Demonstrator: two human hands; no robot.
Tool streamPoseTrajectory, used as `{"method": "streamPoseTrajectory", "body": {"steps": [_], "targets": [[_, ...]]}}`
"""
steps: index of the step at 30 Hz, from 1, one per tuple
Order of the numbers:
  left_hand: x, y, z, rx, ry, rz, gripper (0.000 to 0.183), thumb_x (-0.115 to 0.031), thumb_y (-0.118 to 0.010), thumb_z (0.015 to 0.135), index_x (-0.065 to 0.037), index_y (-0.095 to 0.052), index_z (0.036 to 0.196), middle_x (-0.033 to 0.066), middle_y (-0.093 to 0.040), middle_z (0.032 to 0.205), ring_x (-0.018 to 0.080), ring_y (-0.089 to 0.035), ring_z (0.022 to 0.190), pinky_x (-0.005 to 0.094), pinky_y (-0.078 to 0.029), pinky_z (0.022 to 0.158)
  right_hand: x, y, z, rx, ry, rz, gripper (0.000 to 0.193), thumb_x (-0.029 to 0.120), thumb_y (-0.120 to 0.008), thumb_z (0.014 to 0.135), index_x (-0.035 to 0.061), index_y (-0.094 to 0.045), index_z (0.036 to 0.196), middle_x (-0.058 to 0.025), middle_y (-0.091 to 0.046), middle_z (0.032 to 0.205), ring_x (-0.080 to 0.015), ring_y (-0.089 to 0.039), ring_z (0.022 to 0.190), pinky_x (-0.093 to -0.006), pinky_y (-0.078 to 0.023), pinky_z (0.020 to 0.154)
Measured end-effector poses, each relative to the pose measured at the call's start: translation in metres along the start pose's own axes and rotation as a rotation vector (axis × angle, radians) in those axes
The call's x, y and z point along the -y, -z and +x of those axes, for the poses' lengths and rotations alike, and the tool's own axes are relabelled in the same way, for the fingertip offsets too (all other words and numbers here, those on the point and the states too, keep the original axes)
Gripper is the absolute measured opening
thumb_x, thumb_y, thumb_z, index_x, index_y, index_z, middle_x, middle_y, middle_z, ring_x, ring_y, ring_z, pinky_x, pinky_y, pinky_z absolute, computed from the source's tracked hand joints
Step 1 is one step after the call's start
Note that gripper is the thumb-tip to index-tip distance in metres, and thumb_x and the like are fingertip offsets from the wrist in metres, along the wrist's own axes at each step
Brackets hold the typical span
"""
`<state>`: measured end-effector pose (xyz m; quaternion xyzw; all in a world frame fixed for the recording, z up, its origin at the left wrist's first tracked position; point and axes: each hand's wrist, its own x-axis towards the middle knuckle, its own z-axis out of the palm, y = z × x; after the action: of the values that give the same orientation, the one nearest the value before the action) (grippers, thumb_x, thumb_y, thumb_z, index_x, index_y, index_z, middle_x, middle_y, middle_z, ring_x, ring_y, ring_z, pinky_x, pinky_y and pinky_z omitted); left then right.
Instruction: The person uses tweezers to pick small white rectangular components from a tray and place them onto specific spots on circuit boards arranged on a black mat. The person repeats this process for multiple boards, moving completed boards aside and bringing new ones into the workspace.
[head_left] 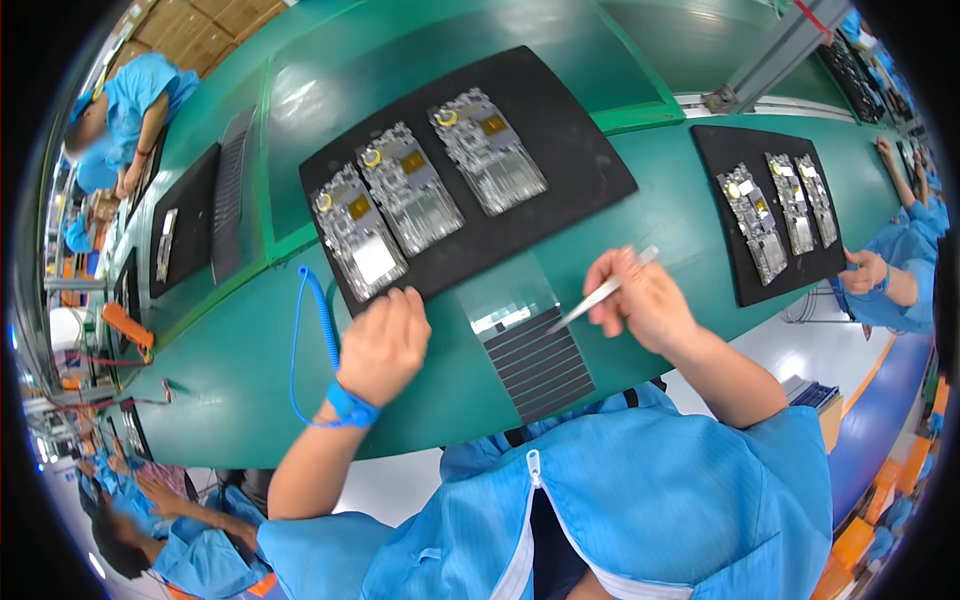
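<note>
My right hand (645, 305) pinches a pair of light-coloured tweezers (606, 292). Their tips are at a clear sheet (510, 285) bearing rows of black adhesive strips (540, 365), at the strips' upper right. My left hand (385, 342), a blue wrist strap (352, 405) round its wrist, is closed at the near edge of a black foam mat (560, 130). What its fingers hold, if anything, is hidden. Three circuit boards lie on this mat: a left one (350, 222) just beyond my left hand, a middle one (410, 190) and a right one (485, 150).
A blue coiled cord (318, 300) runs beside my left wrist. To the right, another black mat (720, 150) carries three boards, and a co-worker's hand (865, 272) is at its edge. Further co-workers sit at left. A metal post (775, 55) rises at the far right of the green table (230, 380).
</note>
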<state>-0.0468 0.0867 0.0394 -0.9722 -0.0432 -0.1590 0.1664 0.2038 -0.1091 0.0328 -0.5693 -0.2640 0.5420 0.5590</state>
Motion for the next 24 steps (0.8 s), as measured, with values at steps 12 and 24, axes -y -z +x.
{"method": "streamPoseTrajectory", "body": {"steps": [12, 24], "targets": [[-0.078, 0.013, -0.001, 0.036, 0.209, -0.619, 0.036, -0.012, -0.072, 0.071, 0.002, -0.062, 0.103, 0.0167, -0.060, 0.109, 0.0285, -0.059, 0.102, 0.0349, -0.052, 0.084, -0.009, -0.046, 0.017, -0.034, -0.071, -0.229, 0.019, 0.016, -0.064, 0.089, 0.0019, -0.051, 0.093, -0.0053, -0.061, 0.076, -0.0079, -0.061, 0.062, -0.0200, -0.049, 0.053], [-0.073, 0.005, 0.000, 0.035, 0.171, -0.620, 0.037, -0.016, -0.074, 0.069, 0.002, -0.064, 0.100, 0.0166, -0.060, 0.108, 0.0286, -0.058, 0.103, 0.0343, -0.052, 0.082, -0.015, -0.045, 0.022, 0.002, -0.099, -0.085, 0.018, 0.013, -0.063, 0.090, 0.0016, -0.049, 0.094, -0.0073, -0.061, 0.077, -0.0117, -0.062, 0.063, -0.0224, -0.052, 0.056]]}}
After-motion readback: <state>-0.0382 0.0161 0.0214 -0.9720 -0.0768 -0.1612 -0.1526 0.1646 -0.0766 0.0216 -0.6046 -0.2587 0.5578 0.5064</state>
